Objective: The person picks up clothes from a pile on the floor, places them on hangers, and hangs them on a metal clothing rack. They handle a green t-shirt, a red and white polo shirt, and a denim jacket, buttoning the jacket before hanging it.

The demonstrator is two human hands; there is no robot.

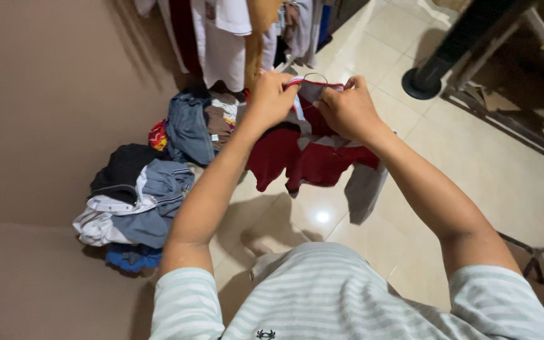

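Cream floor tiles below; left hand and right hand, fingers closed, grip a red-and-grey shirt beside a clothes pile.

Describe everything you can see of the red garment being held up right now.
The red garment is dark red soft cloth with grey panels and a grey sleeve or flap hanging at its lower right. It hangs crumpled above the tiled floor. The left hand and right hand pinch its top edge, where a thin wire hanger hook shows.
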